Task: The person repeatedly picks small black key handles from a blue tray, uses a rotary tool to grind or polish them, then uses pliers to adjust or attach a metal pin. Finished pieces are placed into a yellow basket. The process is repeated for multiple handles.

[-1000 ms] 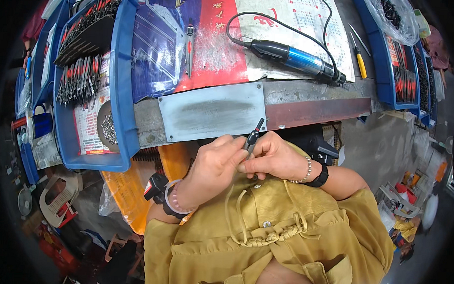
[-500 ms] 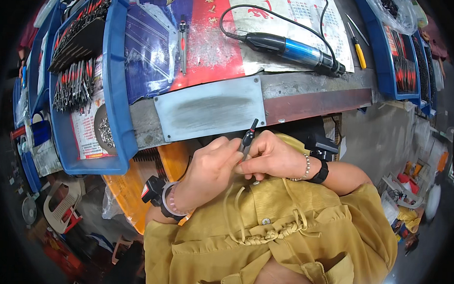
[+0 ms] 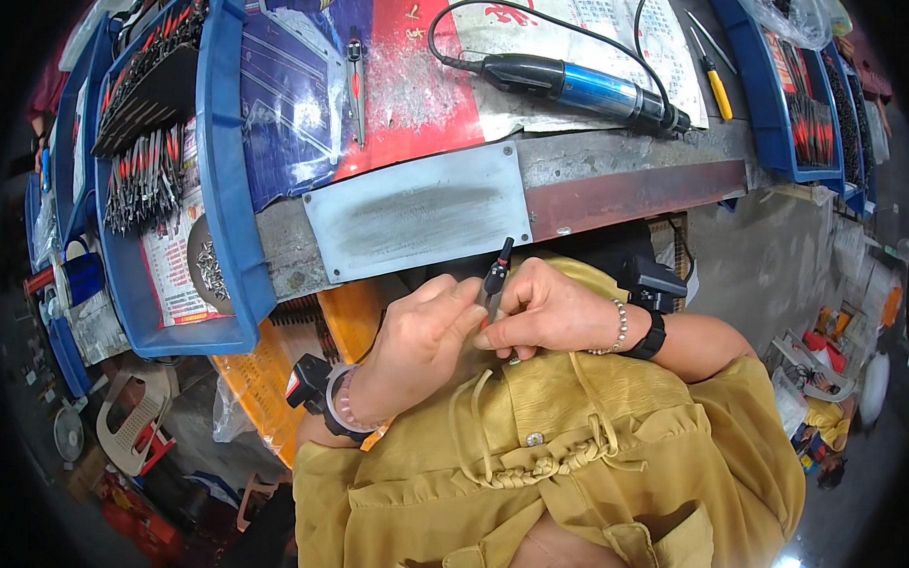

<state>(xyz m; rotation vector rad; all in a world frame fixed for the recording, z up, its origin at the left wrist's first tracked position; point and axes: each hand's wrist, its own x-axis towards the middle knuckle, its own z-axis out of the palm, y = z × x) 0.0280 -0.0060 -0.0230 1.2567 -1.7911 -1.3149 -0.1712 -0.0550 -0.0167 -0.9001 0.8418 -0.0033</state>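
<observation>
Close in front of my chest, both hands meet around one drawing compass point(image 3: 496, 275). Its black head points up and away from me, while the lower legs are covered by my fingers. My left hand point(image 3: 418, 333) is closed, thumb and fingers pinching the compass from the left. From the other side my right hand point(image 3: 544, 309) is closed too, with its fingertips at the compass legs. What else the fingertips may hold is too small to make out. A second compass point(image 3: 356, 90), black, grey and red, lies on the bench beyond.
A black and blue electric screwdriver point(image 3: 581, 92) with a cord lies on the paper-covered bench, near a yellow-handled screwdriver point(image 3: 719, 93). At left, a blue bin point(image 3: 221, 166) holds many compasses and a dish of small metal parts point(image 3: 211, 273). Another blue bin point(image 3: 749, 94) stands at right. A pale metal plate point(image 3: 417, 218) covers the bench edge.
The view has shifted slightly, and the bench appears a little further left. Both hands keep their hold on the compass with almost no visible movement.
</observation>
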